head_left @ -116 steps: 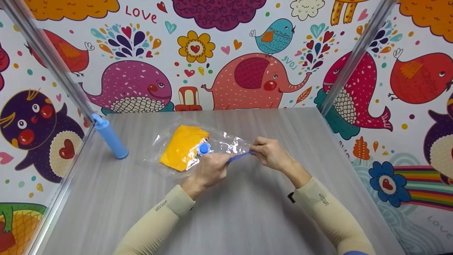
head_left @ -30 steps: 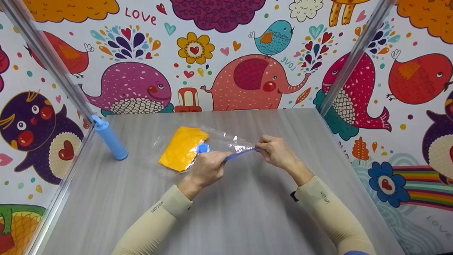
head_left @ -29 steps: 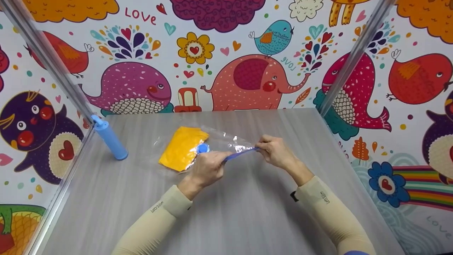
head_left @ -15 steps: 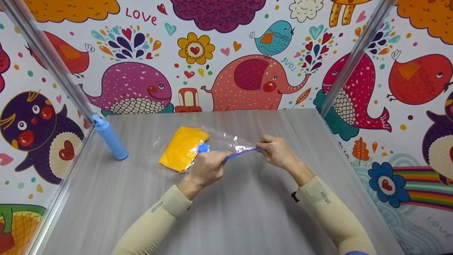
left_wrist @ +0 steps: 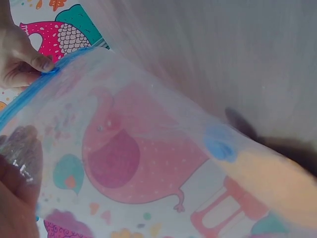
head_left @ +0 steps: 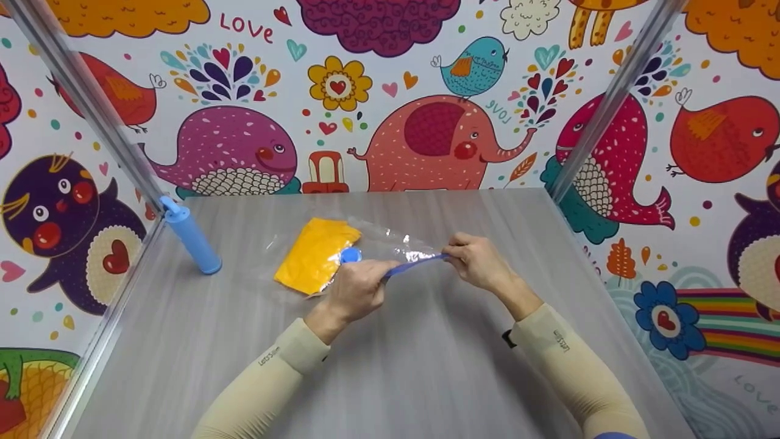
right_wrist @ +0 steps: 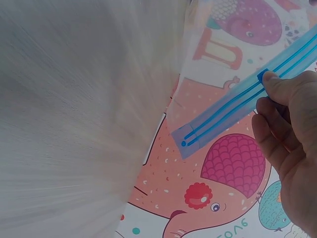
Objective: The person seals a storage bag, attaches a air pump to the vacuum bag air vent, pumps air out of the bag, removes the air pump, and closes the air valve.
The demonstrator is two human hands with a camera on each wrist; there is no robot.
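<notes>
A clear vacuum storage bag (head_left: 390,241) lies on the table with its open-end edge lifted between my hands. Inside it is a folded yellow cloth (head_left: 308,259), and beside that a round blue valve (head_left: 350,255). My left hand (head_left: 356,288) grips the bag at the near end of its blue zip strip (head_left: 417,263); the film partly covers this hand in the left wrist view. Farther along, my right hand (head_left: 478,262) pinches the strip. In the right wrist view, its thumb presses a small blue slider (right_wrist: 263,75) on the double-ridged zip, whose end tab (right_wrist: 185,144) hangs free.
A light blue hand pump (head_left: 194,241) lies at the table's left edge, near the metal corner post (head_left: 109,116). Walls printed with cartoon animals stand close behind and on both sides of the grey table (head_left: 414,372).
Compared with several seconds ago, my right hand is slightly farther right and my left slightly farther left, with more strip showing between them. Over the last second both hands hold nearly still.
</notes>
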